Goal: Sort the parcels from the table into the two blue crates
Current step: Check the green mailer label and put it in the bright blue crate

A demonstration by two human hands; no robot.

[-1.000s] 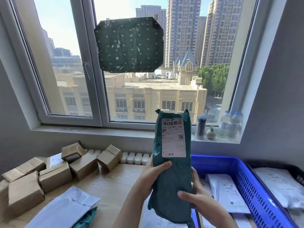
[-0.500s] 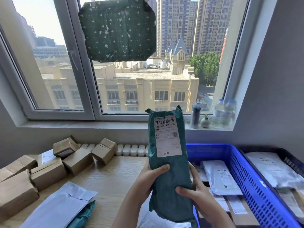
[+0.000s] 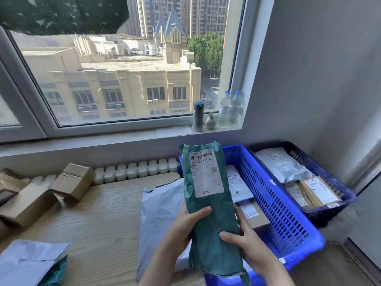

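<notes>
I hold a long green parcel [image 3: 212, 228] upright with its white label facing me. My left hand [image 3: 185, 226] grips its left side with the thumb across the front. My right hand [image 3: 249, 246] grips its lower right side, thumb on the front. The parcel stands over the near left corner of the nearer blue crate [image 3: 288, 219], which holds white bags and a brown box. The second blue crate [image 3: 338, 182] lies further right with white bags and flat boxes in it. Brown cardboard boxes [image 3: 72, 182] lie at the left of the wooden table [image 3: 99, 223].
A pale grey mailer bag [image 3: 160, 207] lies on the table under my arms. Another white bag over a green one [image 3: 28, 265] sits at the near left. Bottles and a small vase [image 3: 224, 110] stand on the windowsill. A grey wall rises on the right.
The view has swung down and to the right, bringing both crates into fuller sight. The green parcel stays upright in both hands and has shifted slightly toward the nearer crate.
</notes>
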